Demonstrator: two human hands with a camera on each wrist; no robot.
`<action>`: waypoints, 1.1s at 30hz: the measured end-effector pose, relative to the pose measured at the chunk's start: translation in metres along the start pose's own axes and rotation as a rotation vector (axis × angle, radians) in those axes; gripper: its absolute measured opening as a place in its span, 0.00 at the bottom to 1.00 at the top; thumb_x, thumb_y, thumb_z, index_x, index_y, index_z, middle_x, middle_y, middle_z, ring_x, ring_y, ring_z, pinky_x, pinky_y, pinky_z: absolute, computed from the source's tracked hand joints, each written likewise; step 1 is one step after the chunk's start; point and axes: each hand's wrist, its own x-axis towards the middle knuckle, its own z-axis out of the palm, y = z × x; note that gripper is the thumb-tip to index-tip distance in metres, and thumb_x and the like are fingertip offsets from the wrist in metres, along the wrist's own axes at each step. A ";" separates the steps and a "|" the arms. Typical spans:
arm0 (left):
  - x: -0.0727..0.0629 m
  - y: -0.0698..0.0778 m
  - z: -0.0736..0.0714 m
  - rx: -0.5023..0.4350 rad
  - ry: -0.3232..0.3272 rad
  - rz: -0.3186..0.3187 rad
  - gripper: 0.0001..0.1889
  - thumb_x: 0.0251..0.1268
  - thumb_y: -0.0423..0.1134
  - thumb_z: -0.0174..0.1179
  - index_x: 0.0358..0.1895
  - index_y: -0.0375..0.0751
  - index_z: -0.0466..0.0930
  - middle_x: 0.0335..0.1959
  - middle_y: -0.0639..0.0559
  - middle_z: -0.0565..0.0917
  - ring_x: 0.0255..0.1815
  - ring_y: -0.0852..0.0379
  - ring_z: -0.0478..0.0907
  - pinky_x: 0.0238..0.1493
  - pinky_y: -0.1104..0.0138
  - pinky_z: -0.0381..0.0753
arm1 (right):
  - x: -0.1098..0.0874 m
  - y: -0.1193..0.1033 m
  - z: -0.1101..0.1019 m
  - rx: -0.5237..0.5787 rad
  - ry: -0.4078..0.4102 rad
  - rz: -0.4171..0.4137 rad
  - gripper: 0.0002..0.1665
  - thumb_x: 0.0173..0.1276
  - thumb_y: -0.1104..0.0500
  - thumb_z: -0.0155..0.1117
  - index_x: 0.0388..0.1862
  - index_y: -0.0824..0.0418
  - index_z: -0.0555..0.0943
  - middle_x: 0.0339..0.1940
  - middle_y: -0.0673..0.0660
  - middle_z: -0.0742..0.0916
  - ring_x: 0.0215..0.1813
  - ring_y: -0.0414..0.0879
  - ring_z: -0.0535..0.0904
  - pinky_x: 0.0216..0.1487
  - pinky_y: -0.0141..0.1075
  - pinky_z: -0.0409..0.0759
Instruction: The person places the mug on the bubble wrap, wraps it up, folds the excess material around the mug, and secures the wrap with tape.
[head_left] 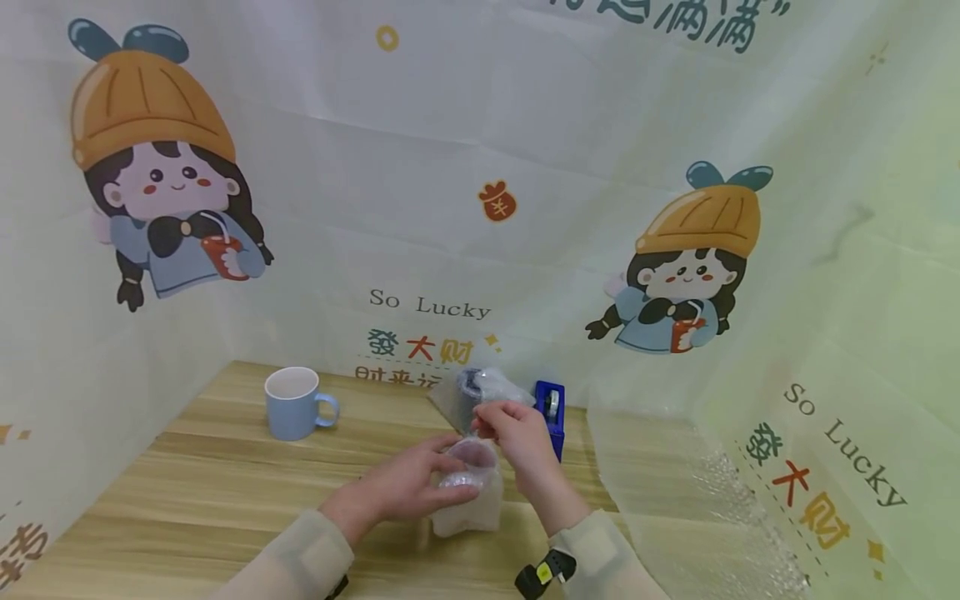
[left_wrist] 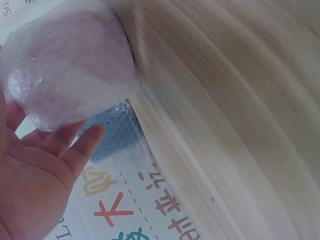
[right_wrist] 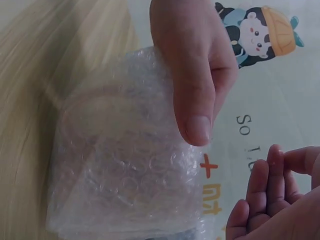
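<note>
A pink cup wrapped in bubble wrap (head_left: 480, 504) stands on the wooden table between both hands; its round end shows pinkish through the film. My left hand (head_left: 405, 483) grips it from the left, thumb on the near side and fingers toward the far side. In the right wrist view the wrapped cup (right_wrist: 125, 160) lies under the left thumb. My right hand (head_left: 525, 437) is just beyond the bundle. In the right wrist view the right thumb meets the fingertips (right_wrist: 274, 155), where a small glint shows; I cannot tell what they hold.
Behind the hands stands a bubble-wrapped blue object (left_wrist: 112, 135). A blue tape dispenser (head_left: 556, 442) is right of it. A light blue mug (head_left: 291, 412) stands at the left. A sheet of bubble wrap (head_left: 660, 500) covers the table's right side. Printed cloth (head_left: 450, 167) hangs around the table.
</note>
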 end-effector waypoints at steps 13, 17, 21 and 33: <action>0.001 -0.004 0.008 -0.015 0.063 0.047 0.29 0.74 0.60 0.70 0.61 0.37 0.91 0.79 0.33 0.76 0.78 0.32 0.75 0.78 0.38 0.75 | 0.036 0.040 -0.002 -0.154 -0.012 -0.110 0.16 0.81 0.52 0.70 0.53 0.64 0.90 0.46 0.54 0.93 0.47 0.39 0.83 0.50 0.34 0.82; 0.002 -0.003 0.009 -0.006 0.066 0.048 0.30 0.74 0.59 0.69 0.61 0.36 0.91 0.79 0.32 0.76 0.78 0.32 0.76 0.78 0.38 0.75 | 0.040 0.050 -0.002 -0.204 -0.005 -0.129 0.15 0.81 0.53 0.69 0.52 0.64 0.91 0.47 0.58 0.93 0.47 0.40 0.83 0.50 0.32 0.81; 0.003 -0.002 0.009 0.009 0.069 0.051 0.28 0.74 0.58 0.70 0.61 0.37 0.91 0.79 0.32 0.76 0.77 0.32 0.76 0.78 0.38 0.76 | 0.040 0.058 -0.001 -0.215 -0.016 -0.119 0.15 0.82 0.54 0.69 0.52 0.64 0.90 0.48 0.59 0.93 0.47 0.41 0.84 0.49 0.32 0.82; 0.002 -0.002 0.010 0.000 0.079 0.064 0.27 0.74 0.58 0.70 0.62 0.39 0.90 0.78 0.30 0.76 0.77 0.29 0.76 0.77 0.36 0.76 | 0.044 0.069 0.003 -0.311 0.018 -0.120 0.13 0.79 0.53 0.71 0.49 0.62 0.92 0.46 0.57 0.94 0.46 0.42 0.84 0.48 0.34 0.82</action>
